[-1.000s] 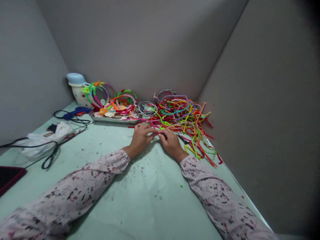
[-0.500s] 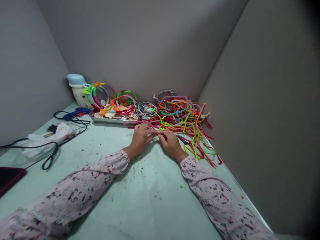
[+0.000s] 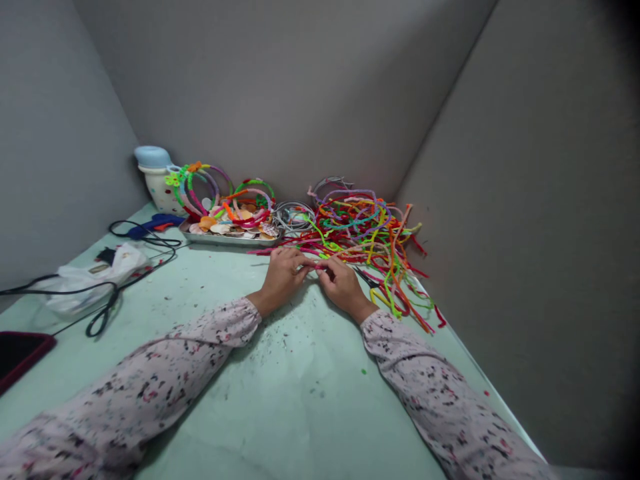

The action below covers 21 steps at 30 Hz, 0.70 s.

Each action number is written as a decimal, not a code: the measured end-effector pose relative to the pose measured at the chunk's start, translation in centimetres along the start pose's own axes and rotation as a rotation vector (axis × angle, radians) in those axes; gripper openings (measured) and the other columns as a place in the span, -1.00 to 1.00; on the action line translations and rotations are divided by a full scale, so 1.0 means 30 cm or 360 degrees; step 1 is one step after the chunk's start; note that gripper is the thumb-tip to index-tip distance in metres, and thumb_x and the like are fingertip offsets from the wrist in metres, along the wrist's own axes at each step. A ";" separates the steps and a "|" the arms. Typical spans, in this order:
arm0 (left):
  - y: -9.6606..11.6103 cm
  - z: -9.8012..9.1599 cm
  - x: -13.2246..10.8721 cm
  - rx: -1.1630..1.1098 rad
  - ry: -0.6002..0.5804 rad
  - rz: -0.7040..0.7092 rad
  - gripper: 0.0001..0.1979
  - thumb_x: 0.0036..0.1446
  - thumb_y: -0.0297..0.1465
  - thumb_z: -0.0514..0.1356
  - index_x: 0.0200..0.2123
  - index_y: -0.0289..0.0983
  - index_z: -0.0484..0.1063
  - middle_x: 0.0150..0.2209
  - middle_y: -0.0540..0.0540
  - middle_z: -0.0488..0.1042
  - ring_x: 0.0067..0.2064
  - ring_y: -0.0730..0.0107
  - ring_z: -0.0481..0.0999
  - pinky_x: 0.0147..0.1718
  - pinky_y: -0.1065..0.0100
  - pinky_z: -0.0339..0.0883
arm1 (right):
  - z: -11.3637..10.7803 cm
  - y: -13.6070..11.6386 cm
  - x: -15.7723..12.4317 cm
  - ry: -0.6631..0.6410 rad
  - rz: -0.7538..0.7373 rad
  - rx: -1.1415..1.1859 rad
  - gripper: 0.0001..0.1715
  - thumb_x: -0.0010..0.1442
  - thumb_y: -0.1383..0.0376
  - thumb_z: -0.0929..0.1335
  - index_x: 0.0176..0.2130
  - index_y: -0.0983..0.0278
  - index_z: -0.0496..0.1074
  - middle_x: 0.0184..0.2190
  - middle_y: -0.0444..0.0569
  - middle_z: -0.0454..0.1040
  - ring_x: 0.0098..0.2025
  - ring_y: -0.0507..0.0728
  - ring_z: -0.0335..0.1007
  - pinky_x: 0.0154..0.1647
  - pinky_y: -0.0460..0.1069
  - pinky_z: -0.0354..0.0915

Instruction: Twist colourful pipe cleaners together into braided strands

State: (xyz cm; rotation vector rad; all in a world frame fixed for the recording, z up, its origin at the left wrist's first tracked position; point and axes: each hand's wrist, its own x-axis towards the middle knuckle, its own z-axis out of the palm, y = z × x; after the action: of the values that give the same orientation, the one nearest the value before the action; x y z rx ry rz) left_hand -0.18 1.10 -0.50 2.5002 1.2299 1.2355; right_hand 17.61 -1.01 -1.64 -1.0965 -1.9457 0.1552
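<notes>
My left hand [image 3: 283, 273] and my right hand [image 3: 341, 283] rest side by side on the pale green table [image 3: 280, 393], fingertips meeting. Both pinch a thin pink pipe cleaner [image 3: 314, 265] at the near edge of a big tangle of coloured pipe cleaners [image 3: 367, 233]. Both hands have their fingers curled closed. Black-handled scissors [image 3: 367, 280] lie just right of my right hand, partly under the strands.
A metal tray [image 3: 200, 238] of seashells and wrapped hoops sits at the back. A white lidded pot [image 3: 157, 179], a blue glue gun [image 3: 150, 227] with black cable, a white plastic bag [image 3: 87, 280] and a dark red item [image 3: 17, 350] lie left. Grey walls close in.
The hands stay almost still; the fingers shift slightly on the pink pipe cleaner. The view drifts a little.
</notes>
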 end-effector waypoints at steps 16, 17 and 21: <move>0.002 -0.010 0.004 0.0053 -0.0105 -0.0119 -0.90 0.19 -0.36 0.19 -0.30 -0.21 0.50 -0.26 -0.06 0.52 -0.13 0.25 0.42 -0.04 0.15 0.10 | 0.000 0.015 0.002 0.0030 0.0046 -0.0013 -0.71 0.21 0.37 0.29 -0.06 0.26 0.43 -0.17 0.03 0.44 -0.29 0.09 0.39 -0.18 0.00 0.36; -0.001 -0.010 0.004 0.0048 -0.0100 -0.0126 -0.91 0.19 -0.36 0.19 -0.30 -0.22 0.50 -0.26 -0.06 0.52 -0.13 0.25 0.42 -0.04 0.15 0.11 | 0.001 0.018 0.002 0.0021 0.0034 -0.0022 -0.71 0.21 0.37 0.29 -0.07 0.26 0.44 -0.17 0.03 0.44 -0.26 0.09 0.39 -0.16 0.01 0.35; -0.009 -0.005 0.004 0.0006 -0.0089 -0.0149 -0.92 0.17 -0.37 0.20 -0.29 -0.22 0.49 -0.26 -0.05 0.51 -0.14 0.26 0.42 -0.04 0.15 0.11 | 0.005 0.031 0.003 0.0011 -0.0022 -0.0028 -0.75 0.22 0.38 0.28 -0.13 0.24 0.47 -0.18 0.02 0.47 -0.10 0.15 0.38 -0.03 0.06 0.32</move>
State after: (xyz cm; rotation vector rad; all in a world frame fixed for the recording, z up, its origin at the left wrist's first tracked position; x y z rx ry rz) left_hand -0.41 1.31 -0.43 2.4315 1.3208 1.1347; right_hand 18.08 -0.34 -2.13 -1.0935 -1.9511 0.1271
